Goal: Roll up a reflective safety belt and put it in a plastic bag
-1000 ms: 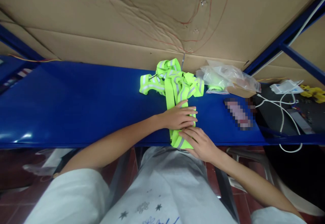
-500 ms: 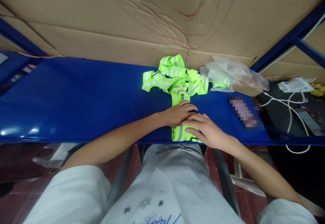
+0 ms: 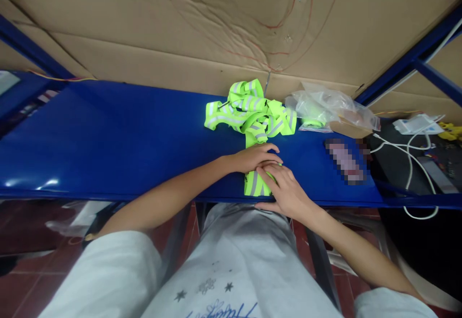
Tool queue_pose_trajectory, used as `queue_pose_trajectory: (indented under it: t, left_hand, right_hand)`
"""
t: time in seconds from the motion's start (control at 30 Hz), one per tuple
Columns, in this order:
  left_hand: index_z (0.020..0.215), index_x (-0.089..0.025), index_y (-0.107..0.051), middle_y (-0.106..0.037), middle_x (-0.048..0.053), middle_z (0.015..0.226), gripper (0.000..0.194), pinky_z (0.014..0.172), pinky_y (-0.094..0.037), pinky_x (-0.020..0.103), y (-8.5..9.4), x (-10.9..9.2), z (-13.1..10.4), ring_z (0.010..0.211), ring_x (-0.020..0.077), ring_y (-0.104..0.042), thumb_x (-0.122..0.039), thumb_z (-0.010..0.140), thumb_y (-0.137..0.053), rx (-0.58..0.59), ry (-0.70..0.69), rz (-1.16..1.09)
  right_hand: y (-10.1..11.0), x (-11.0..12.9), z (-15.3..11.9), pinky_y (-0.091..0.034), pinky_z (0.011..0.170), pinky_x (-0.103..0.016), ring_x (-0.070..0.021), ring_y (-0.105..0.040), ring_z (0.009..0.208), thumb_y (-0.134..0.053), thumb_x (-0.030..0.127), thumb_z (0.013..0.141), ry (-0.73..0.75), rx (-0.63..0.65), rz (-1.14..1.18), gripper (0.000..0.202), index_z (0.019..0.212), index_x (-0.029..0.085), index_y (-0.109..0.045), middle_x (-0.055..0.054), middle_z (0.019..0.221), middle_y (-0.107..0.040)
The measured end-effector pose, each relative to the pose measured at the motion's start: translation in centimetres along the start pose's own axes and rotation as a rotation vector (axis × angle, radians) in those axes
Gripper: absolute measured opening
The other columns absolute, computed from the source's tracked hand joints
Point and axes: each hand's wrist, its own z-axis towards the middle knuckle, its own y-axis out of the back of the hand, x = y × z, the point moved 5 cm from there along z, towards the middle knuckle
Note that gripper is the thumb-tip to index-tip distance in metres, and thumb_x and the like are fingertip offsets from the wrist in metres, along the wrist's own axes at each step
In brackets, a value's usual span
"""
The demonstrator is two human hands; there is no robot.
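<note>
A tangled pile of neon yellow-green strap with silver reflective stripes (image 3: 252, 106) lies at the back of the blue table. One length of it runs forward under my hands to the front edge. My left hand (image 3: 254, 158) rests on this strap, its fingers curled over it near my right fingertips. Just in front and to the right, my right hand (image 3: 285, 188) has its fingers over the strap, with the thumb stretched toward the table edge. The strap between the hands is partly hidden.
Clear plastic bags (image 3: 332, 106) lie at the back right, beside a blurred-out flat object (image 3: 345, 161). White cable (image 3: 409, 164) loops over a black surface farther right. A cardboard wall (image 3: 144, 29) stands behind the blue table (image 3: 108, 140).
My right hand has turned, its thumb now near the table edge and off the strap. The front end of the strap looks narrower and flatter. My left hand has barely moved.
</note>
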Motion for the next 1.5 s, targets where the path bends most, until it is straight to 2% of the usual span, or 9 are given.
queue_pose_trajectory:
  t: [0.33, 0.5, 0.67, 0.83, 1.0, 1.1, 1.2, 1.37, 1.5]
  left_hand:
    - [0.128, -0.012, -0.068, -0.063, 0.021, 0.139, 0.037, 0.121, -0.043, 0.055, -1.4, -1.7, 0.3, 0.144, 0.035, -0.052, -0.034, 0.107, -0.048, -0.068, -0.127, 0.313]
    - [0.13, -0.013, -0.068, -0.054, 0.022, 0.154, 0.036, 0.123, -0.039, 0.055, -1.0, -2.3, 0.3, 0.152, 0.0351, -0.043, -0.032, 0.104, -0.053, -0.016, -0.123, 0.366]
    - [0.12, -0.017, -0.073, -0.047, 0.019, 0.161, 0.03, 0.128, -0.019, 0.066, -0.3, -2.8, 0.1, 0.156, 0.0345, -0.037, -0.031, 0.105, -0.05, -0.072, -0.096, 0.414]
    - [0.134, -0.018, -0.067, -0.058, 0.019, 0.15, 0.038, 0.118, -0.035, 0.055, -1.0, -1.3, 0.1, 0.143, 0.033, -0.052, -0.035, 0.106, -0.048, -0.041, 0.015, 0.322]
    - [0.144, -0.018, -0.06, -0.047, 0.02, 0.161, 0.046, 0.12, -0.03, 0.05, -1.4, -0.7, 0.3, 0.147, 0.033, -0.046, -0.035, 0.102, -0.057, -0.013, 0.029, 0.376]
    - [0.148, -0.02, -0.056, -0.039, 0.021, 0.166, 0.05, 0.124, -0.02, 0.06, -0.8, -0.5, 0.1, 0.154, 0.0366, -0.036, -0.041, 0.103, -0.056, -0.12, 0.104, 0.453]
    - [0.142, -0.021, -0.061, -0.046, 0.02, 0.161, 0.042, 0.126, -0.01, 0.066, -0.6, 0.0, -0.1, 0.154, 0.0347, -0.038, -0.041, 0.106, -0.05, -0.129, 0.141, 0.45]
    - [0.136, -0.017, -0.064, -0.045, 0.021, 0.159, 0.041, 0.114, -0.037, 0.049, 0.1, 0.4, -0.2, 0.145, 0.0353, -0.046, -0.04, 0.103, -0.056, -0.134, 0.146, 0.363]
    - [0.124, -0.018, -0.069, -0.059, 0.017, 0.137, 0.033, 0.102, -0.043, 0.044, 0.4, 0.5, -0.1, 0.124, 0.0298, -0.059, -0.038, 0.107, -0.048, -0.165, 0.177, 0.305]
  right_hand:
    - [1.6, 1.0, -0.6, -0.053, 0.086, -0.042, -0.0296, -0.069, 0.102, -0.059, 0.052, 0.102, 0.043, 0.025, 0.025, 0.051, 0.138, 0.016, -0.063, -0.014, 0.111, -0.076]
    - [3.5, -0.5, 1.2, -0.053, 0.099, -0.043, -0.0273, -0.07, 0.116, -0.06, 0.043, 0.104, -0.011, 0.195, 0.276, 0.04, 0.137, 0.021, -0.065, -0.012, 0.127, -0.075]
    - [4.4, -1.6, 2.7, -0.055, 0.098, -0.037, -0.0238, -0.071, 0.117, -0.059, 0.041, 0.105, -0.012, 0.392, 0.561, 0.039, 0.138, 0.022, -0.064, -0.009, 0.13, -0.075]
    - [3.8, -2.6, 3.7, -0.052, 0.099, -0.036, -0.0224, -0.069, 0.113, -0.061, 0.046, 0.103, -0.055, 0.397, 0.664, 0.038, 0.128, 0.02, -0.072, -0.011, 0.124, -0.075]
    - [3.2, -3.7, 5.0, -0.052, 0.089, -0.033, -0.022, -0.07, 0.099, -0.065, 0.045, 0.101, 0.012, 0.329, 0.613, 0.031, 0.104, 0.017, -0.078, -0.009, 0.102, -0.078]
    - [3.1, -4.4, 5.1, -0.052, 0.084, -0.033, -0.0237, -0.073, 0.097, -0.069, 0.052, 0.097, 0.003, 0.312, 0.45, 0.038, 0.116, 0.019, -0.075, -0.009, 0.107, -0.079]
    - [3.6, -4.2, 5.0, -0.05, 0.091, -0.036, -0.0257, -0.071, 0.104, -0.068, 0.054, 0.096, 0.059, 0.197, 0.252, 0.046, 0.125, 0.019, -0.07, -0.01, 0.112, -0.078]
    - [3.8, -2.6, 4.0, -0.048, 0.093, -0.04, -0.0279, -0.067, 0.111, -0.056, 0.042, 0.105, 0.174, 0.062, -0.055, 0.033, 0.121, 0.018, -0.073, -0.013, 0.113, -0.074]
    - [2.7, -1.2, 2.2, -0.049, 0.098, -0.048, -0.0357, -0.062, 0.118, -0.055, 0.061, 0.1, 0.126, 0.073, -0.172, 0.069, 0.142, 0.006, -0.06, -0.022, 0.125, -0.069]
